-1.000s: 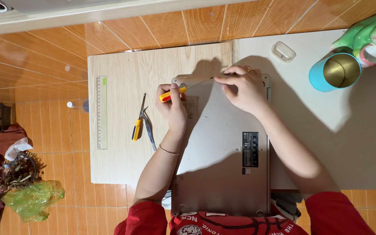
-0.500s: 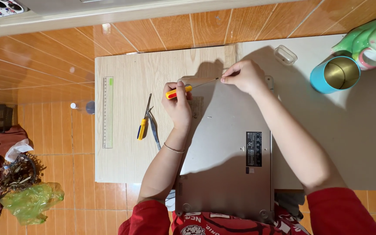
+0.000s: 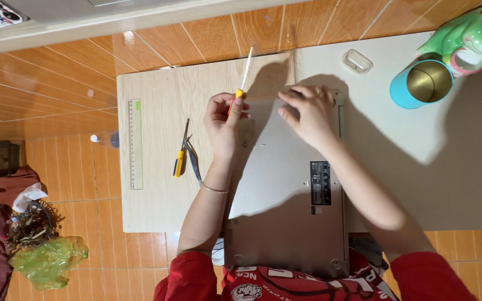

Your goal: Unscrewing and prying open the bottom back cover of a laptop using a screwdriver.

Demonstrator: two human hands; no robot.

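A silver laptop [image 3: 285,223] lies upside down on a light wooden board [image 3: 157,145], its near end over my lap. My left hand [image 3: 224,120] grips an orange and yellow screwdriver [image 3: 240,83] whose clear shaft points away from me, past the laptop's far left corner. My right hand [image 3: 308,114] rests flat on the laptop's far edge, fingers spread and holding nothing.
A yellow-handled screwdriver [image 3: 180,156] and tweezers [image 3: 193,161] lie left of my left arm, with a green ruler [image 3: 135,144] further left. A blue cup [image 3: 420,83], a green toy figure [image 3: 470,33] and a small clear case [image 3: 357,61] sit at the far right. Clutter lies on the floor [image 3: 29,234].
My left hand has swung the screwdriver from lying sideways toward my right hand to pointing away from me. My right hand let go of its tip and settled flat on the laptop.
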